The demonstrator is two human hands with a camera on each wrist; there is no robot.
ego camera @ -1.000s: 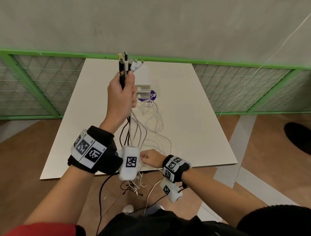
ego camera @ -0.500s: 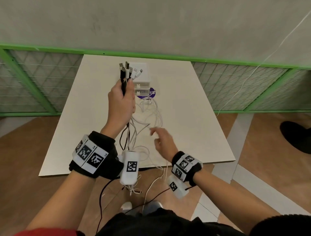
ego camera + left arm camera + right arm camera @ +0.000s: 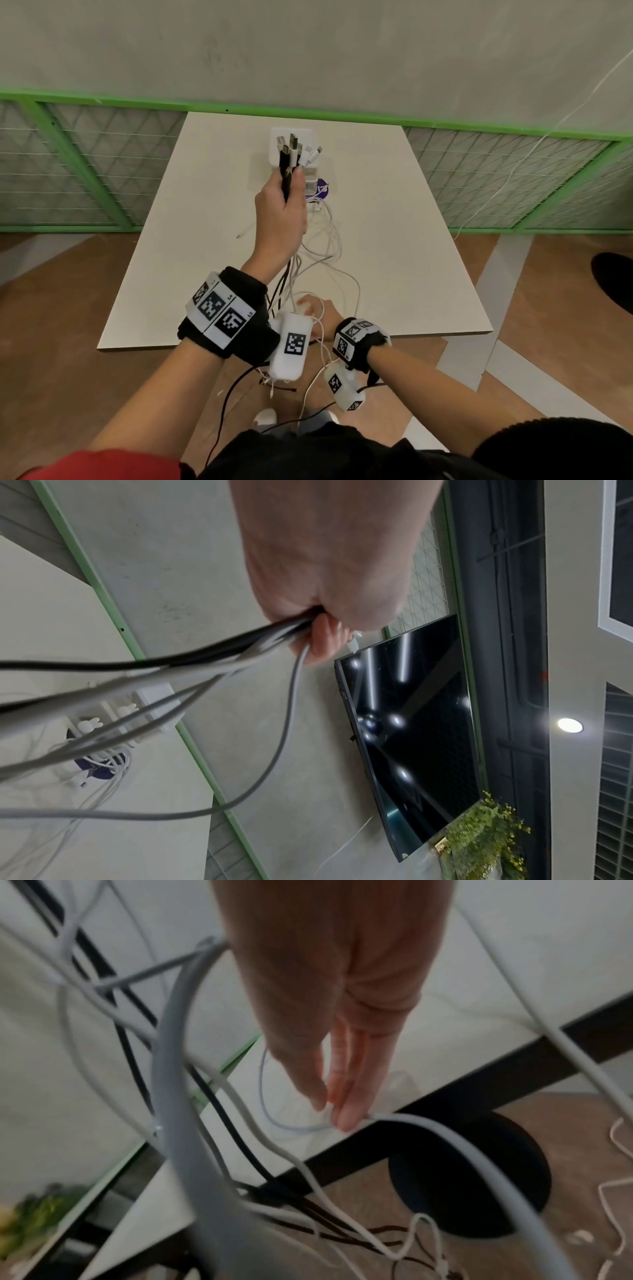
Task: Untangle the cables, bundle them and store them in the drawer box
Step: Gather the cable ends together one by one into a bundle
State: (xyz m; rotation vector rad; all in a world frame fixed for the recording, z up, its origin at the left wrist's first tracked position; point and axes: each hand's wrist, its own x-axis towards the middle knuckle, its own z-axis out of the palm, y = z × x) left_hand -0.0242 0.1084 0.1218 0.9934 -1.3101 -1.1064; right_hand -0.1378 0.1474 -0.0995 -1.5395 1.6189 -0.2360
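Note:
My left hand (image 3: 281,219) is raised over the white table (image 3: 411,240) and grips a bunch of black and white cables just below their plugs (image 3: 294,150). The wrist view shows the same fist (image 3: 325,561) with the strands (image 3: 222,653) running out of it. Behind the plugs stands the small white drawer box (image 3: 308,135), also seen from the left wrist (image 3: 154,696). My right hand (image 3: 318,308) is low at the table's front edge. Its thumb and fingertips (image 3: 332,1110) pinch a white cable (image 3: 445,1139).
Loose white loops (image 3: 329,236) lie between the box and the front edge, over a purple sticker (image 3: 322,188). Cable ends (image 3: 274,383) hang off the edge toward the floor. One stray plug (image 3: 241,234) lies left. A black round object (image 3: 479,1177) sits on the floor.
Half a second ago my right hand was lifted over the table with spread fingers; now it is back at the front edge, pinching a white cable. The left hand keeps its grip.

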